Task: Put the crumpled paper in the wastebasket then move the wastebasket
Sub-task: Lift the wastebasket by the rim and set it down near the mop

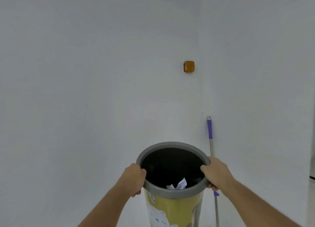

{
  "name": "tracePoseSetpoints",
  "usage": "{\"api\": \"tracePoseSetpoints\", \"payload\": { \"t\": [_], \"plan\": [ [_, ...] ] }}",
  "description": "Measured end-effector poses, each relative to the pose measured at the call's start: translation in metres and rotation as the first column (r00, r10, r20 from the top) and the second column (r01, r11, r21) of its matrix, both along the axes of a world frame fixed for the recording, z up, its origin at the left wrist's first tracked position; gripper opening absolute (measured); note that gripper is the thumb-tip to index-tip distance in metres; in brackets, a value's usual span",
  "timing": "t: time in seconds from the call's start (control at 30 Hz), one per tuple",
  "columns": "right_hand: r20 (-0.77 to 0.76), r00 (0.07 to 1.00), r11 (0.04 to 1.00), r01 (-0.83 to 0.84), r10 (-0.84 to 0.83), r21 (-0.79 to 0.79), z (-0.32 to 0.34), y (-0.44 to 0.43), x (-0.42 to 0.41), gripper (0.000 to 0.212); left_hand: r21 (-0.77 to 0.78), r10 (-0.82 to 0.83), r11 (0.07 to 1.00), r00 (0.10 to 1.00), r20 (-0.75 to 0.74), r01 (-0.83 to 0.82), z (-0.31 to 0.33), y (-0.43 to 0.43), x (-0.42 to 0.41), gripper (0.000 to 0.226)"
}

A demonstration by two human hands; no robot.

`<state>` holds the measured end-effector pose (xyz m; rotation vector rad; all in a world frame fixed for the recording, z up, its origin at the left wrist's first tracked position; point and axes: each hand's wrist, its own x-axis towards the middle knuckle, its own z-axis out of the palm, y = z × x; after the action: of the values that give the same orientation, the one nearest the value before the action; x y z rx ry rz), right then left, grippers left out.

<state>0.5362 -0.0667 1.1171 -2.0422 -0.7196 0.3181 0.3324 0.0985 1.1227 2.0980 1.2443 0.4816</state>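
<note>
A round wastebasket (172,145) with a grey rim, a black inside and a yellow printed wall stands low in the middle of the head view. White crumpled paper (178,185) lies inside it, near the front wall. My left hand (134,178) grips the rim on its left side, fingers curled under the edge. On the right side of the rim, my right hand (215,173) holds on with the thumb inside the opening. The basket's bottom is out of view.
A plain white wall fills the view ahead. A mop or broom handle (211,141), purple at the top and metal below, leans against the wall just right of the basket. A small orange square fitting (189,66) sits on the wall above.
</note>
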Motion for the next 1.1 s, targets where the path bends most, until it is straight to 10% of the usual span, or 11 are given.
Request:
{"api": "tracePoseSetpoints", "payload": {
  "t": [1.1],
  "plan": [
    [0.003,0.998,0.998,0.057,-0.057,-0.021,-0.017,0.106,0.193,0.018,0.049,-0.143,0.988,0.989,-0.043,0.145,-0.022,0.127,0.207,0.021]
  ]
}}
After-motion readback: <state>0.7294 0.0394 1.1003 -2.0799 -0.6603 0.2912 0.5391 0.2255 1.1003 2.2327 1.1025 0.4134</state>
